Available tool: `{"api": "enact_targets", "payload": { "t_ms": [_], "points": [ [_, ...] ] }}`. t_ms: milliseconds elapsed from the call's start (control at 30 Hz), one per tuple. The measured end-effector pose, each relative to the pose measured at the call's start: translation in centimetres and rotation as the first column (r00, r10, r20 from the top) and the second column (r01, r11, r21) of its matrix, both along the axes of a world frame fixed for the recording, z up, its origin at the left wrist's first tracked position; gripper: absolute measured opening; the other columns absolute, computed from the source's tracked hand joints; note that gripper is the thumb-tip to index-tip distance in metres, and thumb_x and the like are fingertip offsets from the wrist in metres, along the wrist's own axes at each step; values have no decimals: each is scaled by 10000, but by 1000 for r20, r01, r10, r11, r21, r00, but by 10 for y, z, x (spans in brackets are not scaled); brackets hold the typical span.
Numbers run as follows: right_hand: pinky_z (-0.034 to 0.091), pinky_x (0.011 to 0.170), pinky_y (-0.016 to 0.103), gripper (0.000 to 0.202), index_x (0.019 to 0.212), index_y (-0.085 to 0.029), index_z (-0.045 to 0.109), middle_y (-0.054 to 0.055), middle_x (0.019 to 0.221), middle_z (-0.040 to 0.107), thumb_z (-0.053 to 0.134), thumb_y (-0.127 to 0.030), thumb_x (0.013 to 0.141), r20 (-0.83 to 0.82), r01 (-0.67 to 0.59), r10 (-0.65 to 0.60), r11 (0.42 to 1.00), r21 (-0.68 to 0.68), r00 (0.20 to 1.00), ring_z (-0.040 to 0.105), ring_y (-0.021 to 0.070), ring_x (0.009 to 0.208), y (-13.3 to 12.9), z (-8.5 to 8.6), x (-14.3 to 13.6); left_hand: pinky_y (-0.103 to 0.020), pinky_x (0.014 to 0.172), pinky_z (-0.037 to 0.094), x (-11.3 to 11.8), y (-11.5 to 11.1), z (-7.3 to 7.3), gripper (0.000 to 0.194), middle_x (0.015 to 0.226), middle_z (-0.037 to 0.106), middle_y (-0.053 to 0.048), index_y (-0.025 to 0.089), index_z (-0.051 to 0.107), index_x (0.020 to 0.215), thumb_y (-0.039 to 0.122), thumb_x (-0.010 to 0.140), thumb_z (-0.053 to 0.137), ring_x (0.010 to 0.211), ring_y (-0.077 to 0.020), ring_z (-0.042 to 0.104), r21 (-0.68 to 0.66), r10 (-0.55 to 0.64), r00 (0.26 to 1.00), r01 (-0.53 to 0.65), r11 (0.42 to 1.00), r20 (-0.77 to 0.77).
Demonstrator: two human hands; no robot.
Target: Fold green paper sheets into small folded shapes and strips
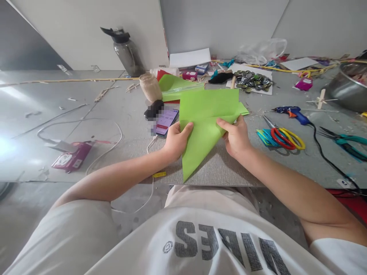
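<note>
A bright green sheet of paper [205, 133] is raised above the near edge of the table, a crease running across it and its lower part tapering to a point at bottom left. My left hand [177, 141] grips its left edge, thumb on the front. On the right edge my right hand [235, 135] pinches the paper, thumb in front and fingers behind. Another piece of green paper [243, 109] shows just behind the right hand. Left of the paper lies a phone [167, 122] with a lit timer screen and a cable plugged in.
Red-and-yellow scissors [283, 138] rest on small coloured papers at right, near a blue glue gun [296, 114] and teal pliers [346, 141]. Behind stand a jar [150, 88], a dark bottle [127, 53] and a pile of bottle caps [252, 81]. A metal bowl [348, 89] sits far right.
</note>
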State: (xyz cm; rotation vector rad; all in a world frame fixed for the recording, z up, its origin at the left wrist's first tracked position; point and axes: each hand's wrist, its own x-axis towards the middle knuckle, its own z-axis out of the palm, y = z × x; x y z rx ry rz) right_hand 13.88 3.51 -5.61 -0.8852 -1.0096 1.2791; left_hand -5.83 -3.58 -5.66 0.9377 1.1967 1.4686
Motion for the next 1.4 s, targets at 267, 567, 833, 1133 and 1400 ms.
{"api": "enact_targets", "payload": {
  "t_ms": [267, 567, 833, 1133, 1400],
  "points": [
    [746, 772, 447, 817, 1172, -315, 674, 14, 1107, 943, 1191, -436, 551, 37, -244, 254, 953, -177, 967, 900, 321, 1009, -24, 7, -2, -447, 925, 811, -2, 9, -9, 559, 1157, 962, -102, 251, 775, 1138, 696, 918, 1032, 1145, -369, 945, 126, 87, 996, -89, 988, 27],
    [715, 685, 370, 926, 1245, -301, 713, -27, 841, 889, 1283, -392, 521, 99, -528, 568, 806, -267, 817, 858, 257, 762, -45, -4, -12, -462, 1143, 729, -22, 43, -26, 684, 1395, 886, -108, 289, 743, 1237, 906, 999, 918, 1415, -379, 841, 341, 334, 942, -310, 887, -13],
    [793, 769, 429, 925, 1254, -313, 714, -54, 879, 892, 1265, -293, 511, 45, -550, 575, 800, -240, 817, 896, 272, 801, -46, -2, -14, -488, 1153, 733, -21, 39, -24, 610, 1427, 866, -119, 292, 735, 1269, 759, 984, 1006, 1371, -370, 840, 310, 291, 956, -272, 911, -17],
    [807, 1047, 538, 681, 1118, -303, 811, 66, 1151, 962, 1242, -555, 654, 120, -420, 431, 902, -104, 894, 921, 374, 1183, -41, 9, -10, -424, 1027, 774, -2, 22, -12, 413, 1315, 943, -108, 261, 770, 1182, 585, 991, 941, 1226, -333, 899, 280, 213, 977, -199, 939, -20],
    [792, 1044, 599, 608, 1070, -253, 882, 129, 1134, 961, 1181, -611, 679, 60, -194, 196, 980, -47, 979, 939, 427, 1147, -23, 13, -4, -483, 1040, 801, 12, 4, -7, 563, 1265, 948, -124, 247, 807, 1215, 649, 892, 1032, 1226, -371, 916, 256, 74, 997, -63, 965, -35]
  ]
}}
